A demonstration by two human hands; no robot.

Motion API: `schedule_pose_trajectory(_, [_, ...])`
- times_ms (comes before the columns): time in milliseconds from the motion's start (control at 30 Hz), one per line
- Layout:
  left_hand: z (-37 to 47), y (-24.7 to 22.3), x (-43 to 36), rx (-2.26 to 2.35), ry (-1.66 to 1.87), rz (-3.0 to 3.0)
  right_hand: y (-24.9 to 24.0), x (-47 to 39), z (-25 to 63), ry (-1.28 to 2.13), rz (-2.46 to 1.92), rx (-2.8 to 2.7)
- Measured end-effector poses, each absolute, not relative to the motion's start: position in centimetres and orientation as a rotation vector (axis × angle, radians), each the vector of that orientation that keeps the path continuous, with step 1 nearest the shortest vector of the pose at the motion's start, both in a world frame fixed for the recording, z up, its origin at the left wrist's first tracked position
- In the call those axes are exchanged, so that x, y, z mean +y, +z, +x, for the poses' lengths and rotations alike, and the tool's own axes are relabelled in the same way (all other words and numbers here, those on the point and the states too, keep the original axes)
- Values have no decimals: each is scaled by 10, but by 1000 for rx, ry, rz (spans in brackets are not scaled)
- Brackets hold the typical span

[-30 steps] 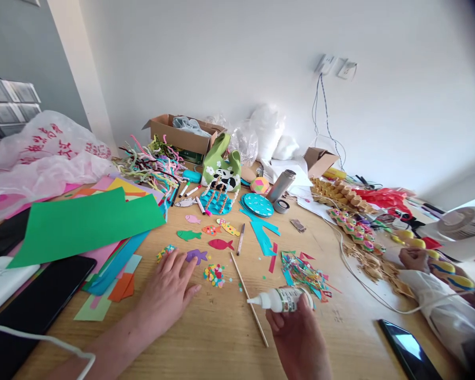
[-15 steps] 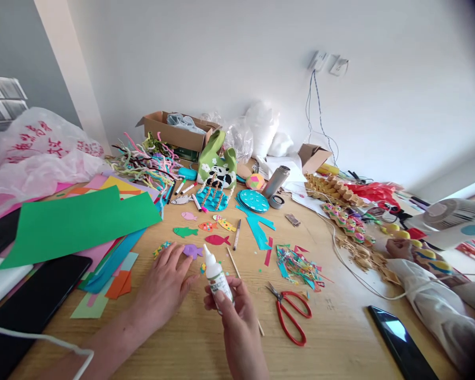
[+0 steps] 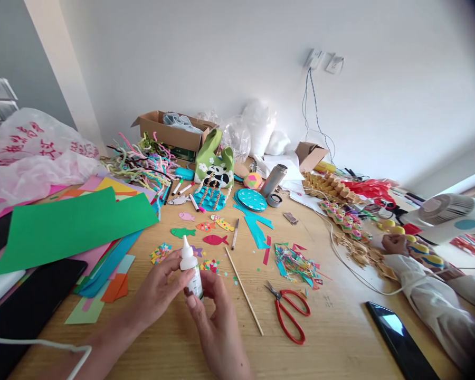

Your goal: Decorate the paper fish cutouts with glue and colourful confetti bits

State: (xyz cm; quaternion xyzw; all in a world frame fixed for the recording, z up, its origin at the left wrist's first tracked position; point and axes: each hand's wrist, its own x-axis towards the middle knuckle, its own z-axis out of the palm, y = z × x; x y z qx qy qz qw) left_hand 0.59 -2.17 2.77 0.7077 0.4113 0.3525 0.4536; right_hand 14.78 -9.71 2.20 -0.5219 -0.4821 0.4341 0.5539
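Note:
A white glue bottle (image 3: 189,264) with a pointed nozzle stands nearly upright between my two hands. My left hand (image 3: 158,290) is closed on its upper part, fingers and thumb near the shoulder. My right hand (image 3: 217,319) wraps the lower part from the right. Partly hidden behind the bottle lies a purple paper fish (image 3: 197,251). Small coloured paper bits (image 3: 160,253) are piled to its left, and another pile (image 3: 209,265) is to its right. Farther back lie a green fish (image 3: 182,232), a red fish (image 3: 215,240) and several patterned ones.
A thin wooden stick (image 3: 244,291), red-handled scissors (image 3: 288,314) and a heap of paper scraps (image 3: 295,262) lie on the right. Green paper sheets (image 3: 71,227) cover the left. A co-worker's hand (image 3: 393,244) is at the far right, near a phone (image 3: 398,338) and a white fan (image 3: 447,214).
My left hand has lifted off the table by the purple fish and taken hold of the bottle. My right hand has brought the bottle leftward and more upright.

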Motion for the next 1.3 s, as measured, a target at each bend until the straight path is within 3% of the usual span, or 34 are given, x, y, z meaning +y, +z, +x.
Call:
schedule_pose_trajectory(267, [9, 26, -25, 974, 884, 1653, -17, -112, 229, 230, -1879, -1345])
schedule_pose_trajectory(400, [12, 20, -25, 961, 896, 1621, -27, -115, 236, 64, -2063, -1488])
schedule_pose_trajectory(1000, [8, 27, -23, 1027, 884, 1728, -7, -85, 278, 370, -2048, -1425])
schedule_pose_trajectory(1200, [9, 25, -23, 999, 875, 1693, 5, -88, 265, 915, -1901, -1339])
schedule_pose_trajectory(1300, [11, 25, -25, 973, 883, 1649, 9, -76, 273, 959, -1874, -1247])
